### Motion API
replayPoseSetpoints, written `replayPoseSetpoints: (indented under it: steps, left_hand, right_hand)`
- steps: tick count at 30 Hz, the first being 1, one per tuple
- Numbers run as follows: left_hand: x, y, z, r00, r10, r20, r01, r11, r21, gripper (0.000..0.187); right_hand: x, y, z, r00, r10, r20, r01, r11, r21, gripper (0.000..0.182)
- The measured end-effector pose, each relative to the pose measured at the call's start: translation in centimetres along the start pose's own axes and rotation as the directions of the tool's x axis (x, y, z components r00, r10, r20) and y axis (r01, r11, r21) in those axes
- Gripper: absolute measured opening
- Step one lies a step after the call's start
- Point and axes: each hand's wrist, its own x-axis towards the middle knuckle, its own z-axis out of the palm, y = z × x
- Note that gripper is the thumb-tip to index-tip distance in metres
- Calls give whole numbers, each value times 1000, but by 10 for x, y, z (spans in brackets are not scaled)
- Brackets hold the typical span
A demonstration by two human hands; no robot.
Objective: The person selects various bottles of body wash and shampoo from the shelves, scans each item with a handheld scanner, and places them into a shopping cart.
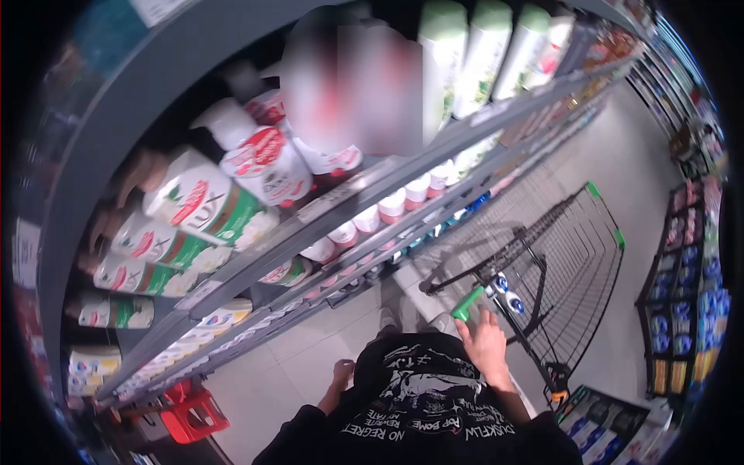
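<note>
My right hand point(486, 345) rests at the green handle point(469, 302) of a wire shopping cart point(566, 271), its fingers bent near the handle's end. Whether they wrap round it is hard to see. Two blue-and-white items point(508, 293) lie in the cart close to the handle. Low beside my body hangs my left hand point(342, 373), near no product, its fingers curled and small in view. Above it, pump bottles with green and white labels point(209, 201) and a white bottle with a red label point(267, 163) stand on the shelf.
A long shelf edge point(341, 198) runs diagonally from lower left to upper right. A red stool point(194, 415) is at the lower left. Stacked goods point(682, 294) line the right side, and a display box point(604, 426) stands at the lower right.
</note>
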Motion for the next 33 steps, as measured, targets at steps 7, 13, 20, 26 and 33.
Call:
replayPoseSetpoints:
  steps: [7,13,20,26,33]
  left_hand:
    - [75,109,24,973,146,181,-158,986,58,36]
    - [93,174,38,888,305,343,-345,937,60,26]
    - [105,117,10,799,440,410,-483,876,-1,30]
    - [30,35,-47,968,129,215,-173,965,199,30]
    - [-21,-57,-93,994,46,103,-62,986,157,25]
  right_hand:
    - [-9,11,37,988,-12,-153,-2,996,-92,40]
    - [-20,2,49,944,-97,-315,76,994,-77,38]
    - [-36,-12,64,897,-148,-416,135,989,-61,37]
    - [-56,-26,77,899,-175,-403,172,984,-44,35]
    - [-80,-41,99,903,-176,-392,194,981,6,35]
